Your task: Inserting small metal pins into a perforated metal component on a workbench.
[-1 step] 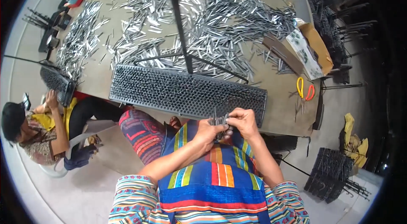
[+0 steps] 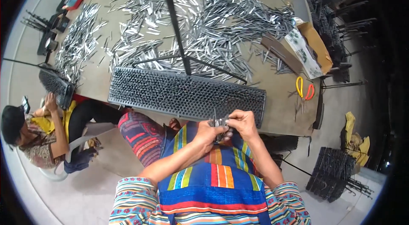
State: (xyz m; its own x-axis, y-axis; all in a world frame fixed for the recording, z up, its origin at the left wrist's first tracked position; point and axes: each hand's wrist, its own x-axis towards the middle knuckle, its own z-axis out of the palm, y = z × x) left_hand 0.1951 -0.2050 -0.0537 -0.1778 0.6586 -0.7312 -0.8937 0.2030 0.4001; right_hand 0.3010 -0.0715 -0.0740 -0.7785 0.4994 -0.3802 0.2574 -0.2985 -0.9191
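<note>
In front of my apron, my left hand (image 2: 207, 134) is closed around a bunch of thin grey metal strips (image 2: 216, 123), their ends sticking up. Close against it on the right, my right hand (image 2: 243, 123) pinches at the bunch with thumb and forefinger; what sits in that pinch is too small to make out. Just beyond both hands, a long black rack (image 2: 183, 94) full of round holes lies along the table's near edge. Small dark pieces fill many holes, and a black rod frame (image 2: 179, 37) rises from its far side.
Loose metal strips (image 2: 221, 40) cover much of the table (image 2: 279, 112). At the right lie yellow-and-red-handled scissors (image 2: 304, 88) and an open cardboard box (image 2: 310, 50). A co-worker (image 2: 42, 129) sits at the left by another rack (image 2: 55, 84). Black racks (image 2: 330, 171) stand at the lower right.
The whole picture has shifted slightly to the left. Both hands keep nearly the same pose at the bunch of metal strips.
</note>
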